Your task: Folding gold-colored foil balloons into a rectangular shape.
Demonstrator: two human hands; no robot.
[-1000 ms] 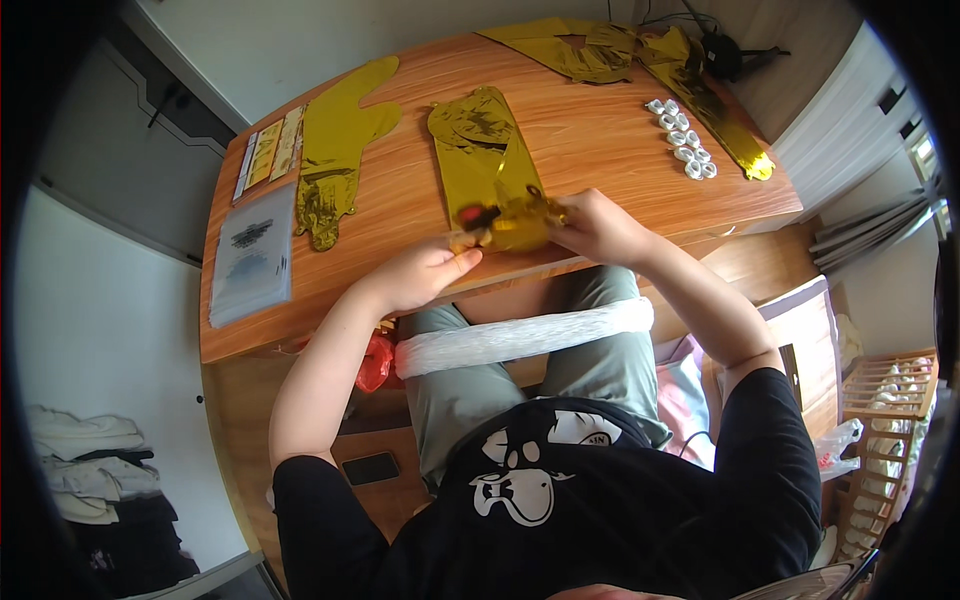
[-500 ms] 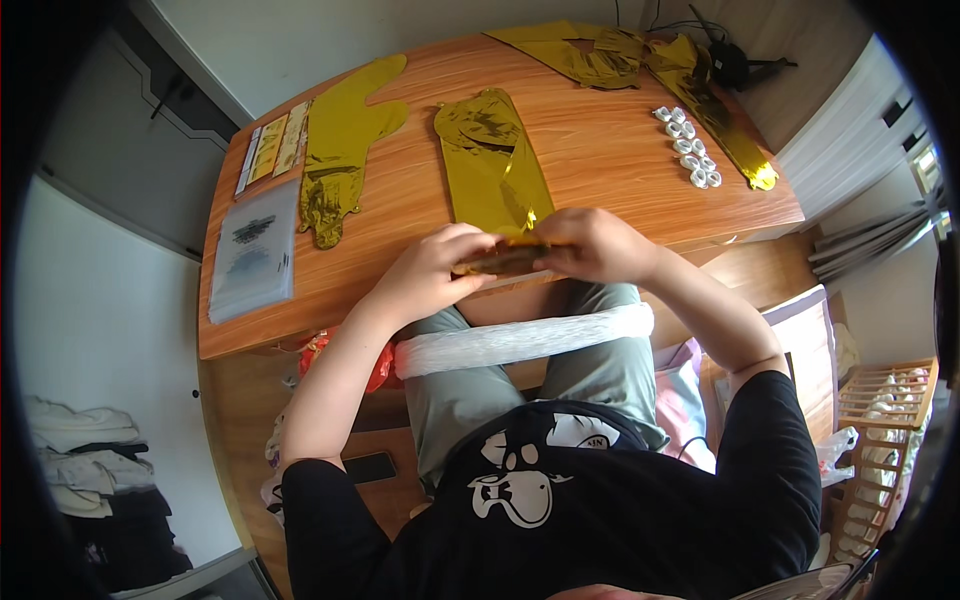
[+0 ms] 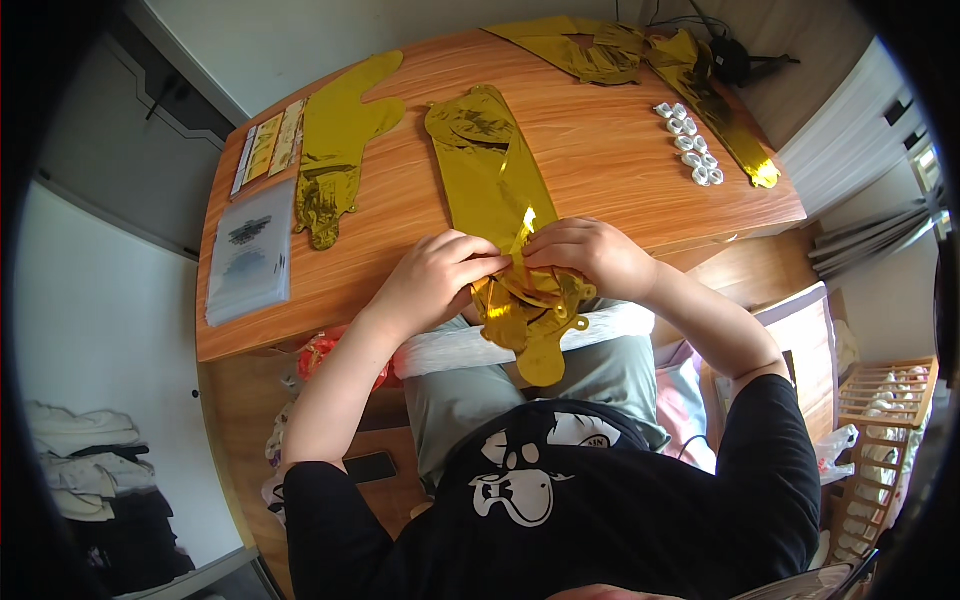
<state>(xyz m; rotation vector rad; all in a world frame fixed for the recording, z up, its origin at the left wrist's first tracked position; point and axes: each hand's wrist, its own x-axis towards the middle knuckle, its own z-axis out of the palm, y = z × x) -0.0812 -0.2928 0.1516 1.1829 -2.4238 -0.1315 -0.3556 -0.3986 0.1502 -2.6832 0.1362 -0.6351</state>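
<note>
A flat gold foil balloon (image 3: pixel 490 180) stretches from the middle of the wooden table over its front edge. Its crumpled near end, with small tabs, hangs above my lap. My left hand (image 3: pixel 440 275) pinches the foil from the left side at the table edge. From the right, my right hand (image 3: pixel 590 258) grips the same balloon, fingers bent over it. The two hands are close together, with a strip of foil between the fingertips. Exactly what the thumbs do underneath is hidden.
Another gold foil balloon (image 3: pixel 340 145) lies at left, beside printed cards (image 3: pixel 268 148) and a stack of clear plastic bags (image 3: pixel 250 255). More gold foil (image 3: pixel 570 50) lies along the back right. Several white ribbon rolls (image 3: pixel 690 145) sit at right. A white plastic roll (image 3: pixel 450 350) rests across my lap.
The balloon's near end, bunched between my hands before, now hangs spread out over my lap. My hands have tilted and gripped the foil from both sides.
</note>
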